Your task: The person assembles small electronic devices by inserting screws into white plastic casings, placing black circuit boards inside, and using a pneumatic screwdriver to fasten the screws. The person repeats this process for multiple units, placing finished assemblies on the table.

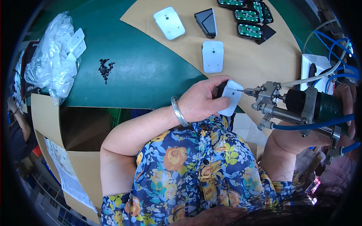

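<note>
My left hand (pixel 200 98) is closed round a small dark case with a white back plate (pixel 234 90), held up near the table's front edge. My right hand (pixel 346 100), partly out of the light at the far right, wraps round the rear of a powered screwdriver (pixel 296 101) fixed to a metal frame with blue air hoses. The driver's thin bit (pixel 239 90) meets the upper part of the white plate; whether a screw sits under it I cannot tell. Two cases with white plates lie beyond: one case (pixel 169 23) farther left, another case (pixel 213 57) nearer.
A black wedge-shaped case (pixel 206 23) rests on the cardboard sheet (pixel 233 49). Several black housings with green circuit boards (pixel 247 16) lie far right. Small dark screws (pixel 106 69) are heaped left, beside a clear bag (pixel 56 56) of white plates. An open carton (pixel 47 116) stands below.
</note>
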`<state>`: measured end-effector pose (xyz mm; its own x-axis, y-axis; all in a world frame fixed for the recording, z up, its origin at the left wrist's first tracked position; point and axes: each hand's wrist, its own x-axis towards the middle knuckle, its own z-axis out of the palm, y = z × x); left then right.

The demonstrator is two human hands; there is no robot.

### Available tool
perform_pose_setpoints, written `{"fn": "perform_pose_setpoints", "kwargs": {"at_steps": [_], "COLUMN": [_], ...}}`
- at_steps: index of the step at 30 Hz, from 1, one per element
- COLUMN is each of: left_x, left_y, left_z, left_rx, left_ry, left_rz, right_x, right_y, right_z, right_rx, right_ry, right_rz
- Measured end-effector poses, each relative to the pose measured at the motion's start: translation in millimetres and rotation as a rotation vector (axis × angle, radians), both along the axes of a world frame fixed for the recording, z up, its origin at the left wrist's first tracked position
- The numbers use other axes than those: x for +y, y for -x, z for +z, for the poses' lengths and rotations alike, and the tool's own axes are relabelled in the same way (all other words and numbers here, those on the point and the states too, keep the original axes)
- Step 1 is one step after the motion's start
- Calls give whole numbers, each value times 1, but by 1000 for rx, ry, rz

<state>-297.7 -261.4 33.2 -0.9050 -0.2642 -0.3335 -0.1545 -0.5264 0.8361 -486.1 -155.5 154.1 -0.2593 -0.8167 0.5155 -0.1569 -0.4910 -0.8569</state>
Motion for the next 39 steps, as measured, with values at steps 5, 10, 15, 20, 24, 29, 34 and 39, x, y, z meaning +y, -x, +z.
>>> {"fn": "perform_pose_setpoints", "kwargs": {"at_steps": [5,10,15,20,24,29,34,39], "left_x": [-2,1,-6,-12,-8,-8,-8,-6], "left_y": [0,-3,-20,-47,-32,-21,-18,-17], "left_z": [8,9,-19,-6,-5,-1,5,11], "left_rx": [-38,-12,76,-110,-38,-9,-10,-20], "left_ry": [-4,14,274,5,-46,-83,-60,-107], "left_rz": [7,24,116,248,225,212,197,226], "right_x": [2,2,3,6,5,11,13,15], "right_y": [-2,0,4,14,14,8,8,10], "right_z": [-1,1,6,16,17,17,19,22], "right_rx": [9,7,8,8,21,32,32,34], "right_ry": [-16,-8,4,16,4,-7,-10,2], "right_rz": [-17,-17,-30,-39,-37,-52,-56,-66]}}
